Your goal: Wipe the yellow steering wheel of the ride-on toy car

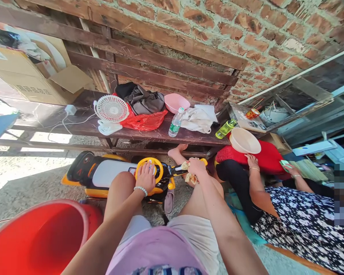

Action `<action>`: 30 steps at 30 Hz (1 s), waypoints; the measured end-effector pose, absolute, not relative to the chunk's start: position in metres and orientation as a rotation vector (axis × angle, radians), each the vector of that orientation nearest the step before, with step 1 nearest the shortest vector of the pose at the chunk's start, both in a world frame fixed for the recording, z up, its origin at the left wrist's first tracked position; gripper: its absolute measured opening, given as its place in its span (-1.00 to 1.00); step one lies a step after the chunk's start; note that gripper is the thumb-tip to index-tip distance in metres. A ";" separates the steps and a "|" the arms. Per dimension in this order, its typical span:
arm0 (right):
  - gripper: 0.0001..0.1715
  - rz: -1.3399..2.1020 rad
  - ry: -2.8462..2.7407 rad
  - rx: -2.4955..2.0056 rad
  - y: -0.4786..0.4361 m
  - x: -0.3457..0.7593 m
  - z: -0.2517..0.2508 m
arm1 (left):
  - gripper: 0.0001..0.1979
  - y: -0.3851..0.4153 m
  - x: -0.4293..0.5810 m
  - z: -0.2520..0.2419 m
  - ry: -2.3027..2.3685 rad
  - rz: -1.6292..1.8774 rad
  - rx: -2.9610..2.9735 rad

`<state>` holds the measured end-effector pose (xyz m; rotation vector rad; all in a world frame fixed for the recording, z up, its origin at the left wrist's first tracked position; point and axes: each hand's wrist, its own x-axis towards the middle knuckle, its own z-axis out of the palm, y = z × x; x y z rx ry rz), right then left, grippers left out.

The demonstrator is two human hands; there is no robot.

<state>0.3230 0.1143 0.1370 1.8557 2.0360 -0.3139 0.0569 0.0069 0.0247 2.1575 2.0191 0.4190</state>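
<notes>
A yellow, black and white ride-on toy car [106,172] stands on the ground in front of my knees. My left hand [146,178], a beaded bracelet on its wrist, lies over its yellow steering wheel [159,176]. The fingers stretch flat across the wheel's centre. To the right, my right hand [197,167] is closed round the toy car's black bar [176,169], close to its yellow end. Patterned ruffled cloth [191,178] bunches beside that hand; how it is attached cannot be made out. The fingertips of my right hand are mostly hidden.
A red tub [43,236] stands at my left. Along the dark bench [83,122] are a cardboard box [25,76], white fan [112,109], water bottle [175,124], pink bowl [177,102] and green bottle [225,129]. Another person [309,214] sits at right beside a cream basin [244,140].
</notes>
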 end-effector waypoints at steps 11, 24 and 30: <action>-0.71 -0.465 2.123 1.793 0.115 0.303 0.138 | -0.35 0.007 0.055 0.021 2.030 0.431 2.167; -0.36 -0.442 2.246 1.993 0.084 0.328 0.133 | -0.33 0.010 0.052 0.017 2.031 0.442 2.192; -0.24 -0.342 2.011 2.421 0.119 0.396 0.140 | -0.35 0.010 0.052 0.016 2.038 0.421 2.196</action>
